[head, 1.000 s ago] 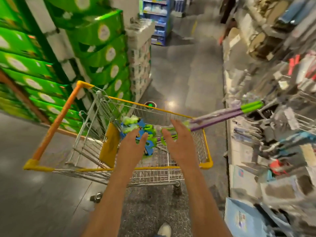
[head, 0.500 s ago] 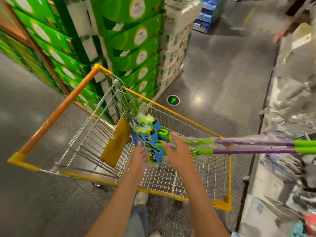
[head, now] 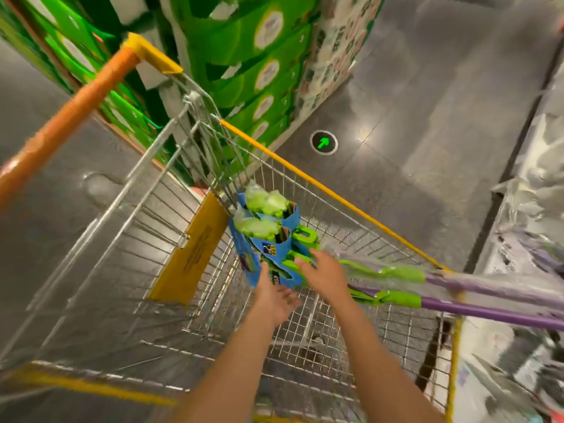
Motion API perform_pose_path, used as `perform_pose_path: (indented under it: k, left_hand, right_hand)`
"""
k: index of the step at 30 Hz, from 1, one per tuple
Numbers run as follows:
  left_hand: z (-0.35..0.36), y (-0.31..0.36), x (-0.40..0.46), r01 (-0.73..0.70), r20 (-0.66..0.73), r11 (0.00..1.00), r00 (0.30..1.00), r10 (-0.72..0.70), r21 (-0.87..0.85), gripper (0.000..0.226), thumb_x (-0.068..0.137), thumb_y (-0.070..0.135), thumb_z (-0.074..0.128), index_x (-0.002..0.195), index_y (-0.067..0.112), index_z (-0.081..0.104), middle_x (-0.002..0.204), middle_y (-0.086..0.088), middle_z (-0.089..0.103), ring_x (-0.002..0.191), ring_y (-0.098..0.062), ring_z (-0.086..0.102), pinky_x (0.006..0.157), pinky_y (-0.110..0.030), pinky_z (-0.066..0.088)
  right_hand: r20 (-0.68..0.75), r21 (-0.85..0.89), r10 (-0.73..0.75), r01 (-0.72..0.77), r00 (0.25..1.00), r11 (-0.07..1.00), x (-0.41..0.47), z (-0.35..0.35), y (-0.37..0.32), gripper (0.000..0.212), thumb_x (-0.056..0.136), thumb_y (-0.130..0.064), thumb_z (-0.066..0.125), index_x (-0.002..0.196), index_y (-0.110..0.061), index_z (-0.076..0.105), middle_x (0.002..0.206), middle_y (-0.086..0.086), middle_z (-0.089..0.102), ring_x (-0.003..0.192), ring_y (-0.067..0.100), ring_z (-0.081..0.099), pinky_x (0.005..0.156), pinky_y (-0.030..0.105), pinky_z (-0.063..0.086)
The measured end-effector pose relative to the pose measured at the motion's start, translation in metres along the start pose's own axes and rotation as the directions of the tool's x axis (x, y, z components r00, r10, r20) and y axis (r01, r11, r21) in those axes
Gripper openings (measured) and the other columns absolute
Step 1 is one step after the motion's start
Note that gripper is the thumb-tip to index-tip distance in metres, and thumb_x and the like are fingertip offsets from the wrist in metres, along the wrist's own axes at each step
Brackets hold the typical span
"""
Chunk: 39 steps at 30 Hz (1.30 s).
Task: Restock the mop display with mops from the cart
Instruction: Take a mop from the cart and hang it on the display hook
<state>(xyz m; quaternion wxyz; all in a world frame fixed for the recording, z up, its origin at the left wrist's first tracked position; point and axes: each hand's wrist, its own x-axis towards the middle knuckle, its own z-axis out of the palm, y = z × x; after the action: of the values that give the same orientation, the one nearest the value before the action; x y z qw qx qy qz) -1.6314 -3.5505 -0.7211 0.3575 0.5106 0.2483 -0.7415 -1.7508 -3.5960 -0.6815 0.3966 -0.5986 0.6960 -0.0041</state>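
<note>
- both arms reach into a wire cart standing on a dark grey shiny floor; store aisle, pretty blurry overall
- left hand is under the blue cardboard sleeve of the mops, palm turned up and fingers loosely spread, touching the packaging; can't tell if it actually grips
- right hand lies on the green part just behind the heads, fingers straight-ish and relaxed, not clearly curled round anything
- mops lie in the cart with heads against the yellow seat flap; purple handles stick out over the cart's right rim toward the shelf
- cart's orange handle is off to the left; open floor on that side
- beyond the cart: stacked green boxes close against its far corner; a round green arrow marker on the floor; aisle looks open past it
</note>
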Motion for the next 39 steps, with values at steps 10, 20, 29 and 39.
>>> perform_pose_path:
  k: [10,20,29,39]
  left_hand:
    - [0.019,-0.026,0.078,0.119,0.028,0.984,0.993,-0.116,-0.130,0.100,0.082,0.082,0.049,0.138,-0.001,0.044,0.141,-0.021,0.046,0.126,-0.031,0.049,0.104,-0.042,0.038]
    - [0.015,-0.038,0.101,-0.018,0.063,0.936,0.997,0.043,-0.350,0.071,0.087,0.062,0.062,0.131,0.007,0.062,0.130,-0.019,0.064,0.124,-0.033,0.060,0.114,-0.047,0.042]
    - [0.011,-0.041,0.061,-0.094,0.019,0.943,0.994,0.105,-0.319,0.047,0.095,0.051,0.059,0.113,0.009,0.068,0.117,-0.020,0.068,0.101,-0.031,0.068,0.080,-0.045,0.055]
    - [0.016,-0.043,-0.033,-0.219,0.117,0.963,0.964,0.239,-0.160,0.052,0.083,0.051,0.069,0.121,0.016,0.069,0.111,-0.015,0.075,0.107,-0.030,0.070,0.096,-0.048,0.055]
  right_hand:
    - [0.269,0.033,0.067,-0.079,0.961,0.996,0.070,0.019,0.047,0.057,0.101,-0.052,0.048,0.144,-0.015,0.054,0.151,0.005,0.050,0.138,0.021,0.047,0.108,0.033,0.036]
    - [0.328,-0.123,0.008,0.035,0.945,0.992,0.083,0.026,0.051,0.056,0.099,-0.047,0.056,0.148,-0.022,0.048,0.153,0.005,0.048,0.139,0.024,0.046,0.112,0.037,0.036]
    - [0.321,-0.014,-0.092,0.101,0.943,0.995,0.052,0.006,0.038,0.050,0.097,-0.032,0.065,0.141,-0.011,0.056,0.130,0.014,0.066,0.118,0.028,0.061,0.098,0.037,0.047]
    - [0.279,0.122,-0.151,0.121,0.948,0.985,-0.020,-0.042,0.007,0.056,0.102,-0.033,0.055,0.152,-0.013,0.040,0.157,0.003,0.041,0.139,0.022,0.045,0.106,0.023,0.035]
